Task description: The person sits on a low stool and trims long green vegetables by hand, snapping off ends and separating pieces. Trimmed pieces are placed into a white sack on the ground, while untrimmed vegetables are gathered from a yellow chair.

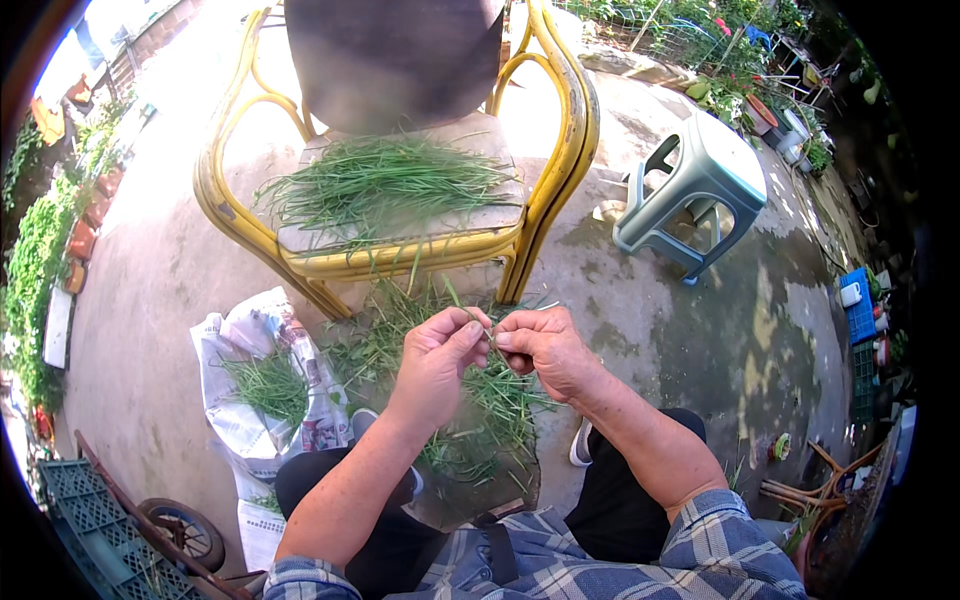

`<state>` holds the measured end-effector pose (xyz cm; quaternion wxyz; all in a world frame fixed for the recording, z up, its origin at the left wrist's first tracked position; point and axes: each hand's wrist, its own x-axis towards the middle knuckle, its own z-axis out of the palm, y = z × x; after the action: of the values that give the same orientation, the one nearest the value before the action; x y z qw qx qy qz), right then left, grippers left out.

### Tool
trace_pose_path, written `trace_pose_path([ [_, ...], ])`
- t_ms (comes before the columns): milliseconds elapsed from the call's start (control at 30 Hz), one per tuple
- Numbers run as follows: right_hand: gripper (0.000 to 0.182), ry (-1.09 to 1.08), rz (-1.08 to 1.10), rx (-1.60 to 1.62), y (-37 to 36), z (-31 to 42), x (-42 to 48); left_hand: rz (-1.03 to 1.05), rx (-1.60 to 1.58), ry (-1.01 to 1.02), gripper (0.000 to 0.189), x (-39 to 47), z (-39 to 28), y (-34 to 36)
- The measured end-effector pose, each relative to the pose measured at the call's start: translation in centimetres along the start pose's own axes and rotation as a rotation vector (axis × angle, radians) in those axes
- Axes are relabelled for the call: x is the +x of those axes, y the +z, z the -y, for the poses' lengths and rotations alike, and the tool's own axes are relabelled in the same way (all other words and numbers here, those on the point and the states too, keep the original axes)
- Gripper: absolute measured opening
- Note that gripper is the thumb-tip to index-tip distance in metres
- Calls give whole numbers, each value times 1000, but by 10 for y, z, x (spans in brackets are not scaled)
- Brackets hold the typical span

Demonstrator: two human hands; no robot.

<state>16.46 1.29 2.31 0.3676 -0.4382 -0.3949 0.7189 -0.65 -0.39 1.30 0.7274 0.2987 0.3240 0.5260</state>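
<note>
My left hand and my right hand meet fingertip to fingertip, pinching a thin green stalk that looks like a chive. A pale stem end sticks out by my right hand. Beyond them, a heap of long green blades lies on the seat of a yellow-framed armchair. Below my hands, a loose pile of similar greens is spread over the ground. To the left, a smaller bunch rests on newspaper sheets.
A grey-green plastic stool stands to the right on the concrete. Lower left are a green plastic crate and a wheel. Potted plants line the left edge. A blue crate sits at the far right.
</note>
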Motion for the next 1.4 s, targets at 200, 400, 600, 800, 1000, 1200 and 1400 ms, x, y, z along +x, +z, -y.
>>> trace_pose_path([
  [200, 10, -12, -11, 48, -1, -3, 2, 1, -28, 14, 9, 0, 1, 1],
  [400, 10, -34, -72, 86, 1, -5, 3, -35, -10, 40, 9, 0, 3, 1],
  [600, 10, -80, -79, -25, -1, -6, 3, -73, -16, 93, 9, 2, -3, -2],
  [800, 13, -147, -111, -303, -4, -7, 3, -124, -61, 173, 10, 7, -14, -13],
  [1000, 14, -178, -89, -692, -9, -7, 3, -136, -131, 227, 9, 10, -29, -24],
  [1200, 17, -219, -13, -1140, -1, -9, -2, -108, -187, 226, 10, 10, -32, -29],
  [1400, 13, -427, -37, -695, 4, -14, -1, -56, -199, 161, 9, 9, -26, -21],
])
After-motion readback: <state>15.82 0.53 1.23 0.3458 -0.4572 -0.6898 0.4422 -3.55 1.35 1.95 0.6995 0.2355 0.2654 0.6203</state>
